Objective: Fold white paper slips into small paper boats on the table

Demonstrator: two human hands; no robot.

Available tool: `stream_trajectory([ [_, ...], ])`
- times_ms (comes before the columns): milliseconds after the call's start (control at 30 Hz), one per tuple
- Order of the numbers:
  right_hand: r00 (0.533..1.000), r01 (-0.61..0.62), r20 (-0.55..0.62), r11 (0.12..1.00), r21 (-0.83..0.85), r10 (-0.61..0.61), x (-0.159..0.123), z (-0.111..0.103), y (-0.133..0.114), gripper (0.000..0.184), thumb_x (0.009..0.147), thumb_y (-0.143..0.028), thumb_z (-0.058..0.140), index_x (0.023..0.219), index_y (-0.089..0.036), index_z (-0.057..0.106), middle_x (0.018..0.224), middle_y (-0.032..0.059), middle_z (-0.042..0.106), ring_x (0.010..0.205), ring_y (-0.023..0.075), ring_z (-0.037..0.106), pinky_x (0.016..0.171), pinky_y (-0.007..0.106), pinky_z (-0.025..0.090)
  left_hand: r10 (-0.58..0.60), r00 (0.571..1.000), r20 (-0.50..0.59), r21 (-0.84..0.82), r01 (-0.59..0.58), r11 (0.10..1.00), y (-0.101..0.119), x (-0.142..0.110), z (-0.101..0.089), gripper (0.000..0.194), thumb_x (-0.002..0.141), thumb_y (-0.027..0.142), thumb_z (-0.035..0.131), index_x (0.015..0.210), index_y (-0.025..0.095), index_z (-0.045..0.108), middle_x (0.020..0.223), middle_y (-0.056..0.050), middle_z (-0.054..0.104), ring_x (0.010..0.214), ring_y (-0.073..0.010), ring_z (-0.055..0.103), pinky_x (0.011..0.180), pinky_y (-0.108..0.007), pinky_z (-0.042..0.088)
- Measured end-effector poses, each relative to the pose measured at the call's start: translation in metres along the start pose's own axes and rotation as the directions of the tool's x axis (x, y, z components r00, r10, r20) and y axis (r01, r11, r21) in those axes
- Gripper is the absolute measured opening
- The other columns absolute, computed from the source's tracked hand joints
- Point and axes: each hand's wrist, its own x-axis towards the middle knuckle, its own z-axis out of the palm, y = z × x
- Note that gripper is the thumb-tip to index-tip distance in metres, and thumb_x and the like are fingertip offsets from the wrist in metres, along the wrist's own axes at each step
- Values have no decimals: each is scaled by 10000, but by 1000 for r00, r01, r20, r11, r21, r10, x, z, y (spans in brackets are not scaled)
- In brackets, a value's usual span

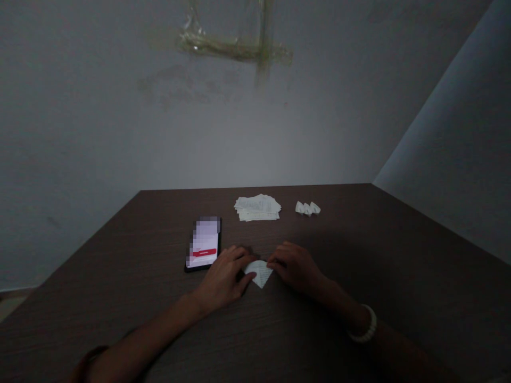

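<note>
While left hand [221,277] & right hand [294,265] grip it, folded paper [260,273] sits btwn them.

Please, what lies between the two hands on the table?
A folded white paper lies there, touching the left hand and right hand, in the head view.

The left hand [221,279] lies just beside the smartphone [203,243], which stands in the way of a pass leftward. The folded paper [259,272] sits between the hands, touching both. Ahead, a hand could pass over a strip of dark wood-grain tabletop [359,239] before reaching the stack of paper slips [257,207] or the small folded papers [307,208], with a gap between those two. Right of the right hand [295,266], the tabletop runs well on toward the wall [439,159].
</note>
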Motion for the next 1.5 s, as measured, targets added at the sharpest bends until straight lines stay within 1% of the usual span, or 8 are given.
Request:
stream_trajectory([
  [167,997,75,-23,996,-53,-76,-3,1,2,125,870,-211,623,966,-227,703,821,14,670,766,156,554,699,275,385,16,1000,7,18,-16,1000,0,-1,0,311,893,218,552,1203,234,577,1061,-69,569,993,-245,511,868,-409,429],
  [400,987,145,-51,985,-94,-151,-4,-1,3,138,875,-188,598,806,-219,713,792,9,657,729,153,527,686,286,371,8,1000,-20,30,-7,1000,2,-2,0,332,880,227,568,1212,213,551,1114,-80,563,1015,-254,507,888,-423,431],
  [633,987,149,-60,988,-41,-151,-1,-2,1,137,878,-155,579,824,-206,693,884,33,666,817,168,540,745,291,407,15,1000,-18,6,-15,1000,2,-1,0,292,879,216,566,1171,216,571,1096,-70,556,1007,-250,501,883,-421,425],
  [867,992,126,-2,992,28,-126,-3,-1,2,79,860,-181,605,922,-182,654,837,34,683,776,173,567,759,307,415,-12,997,-73,-155,0,988,0,1,2,112,829,155,612,937,186,602,937,-47,573,917,-221,520,803,-367,437],
  [967,994,109,12,992,61,-110,-3,0,2,168,832,-201,651,998,-184,647,878,35,680,805,173,571,792,313,415,-37,998,-58,-250,22,968,-1,1,3,99,810,122,622,890,178,607,877,-34,589,864,-198,545,769,-335,447],
  [1100,991,123,33,988,92,-126,-1,1,1,77,853,-199,636,911,-195,686,863,34,679,815,167,563,762,292,419,-56,998,-7,-309,51,950,-2,4,0,128,797,105,628,900,172,663,901,-48,628,891,-200,581,798,-334,462],
  [1267,988,149,22,985,91,-152,0,2,2,61,860,-209,638,849,-197,697,848,24,689,795,160,567,757,289,414,4,999,39,-269,7,963,-3,7,-5,170,833,90,563,861,174,708,848,-50,641,829,-184,601,748,-311,477],
  [1500,959,280,78,956,-88,-274,-3,-5,2,169,907,-184,550,836,-223,699,837,19,679,733,154,537,687,291,368,131,990,51,-126,-124,984,-5,4,-6,222,874,91,488,854,176,693,853,-55,600,833,-187,571,738,-309,470],
])
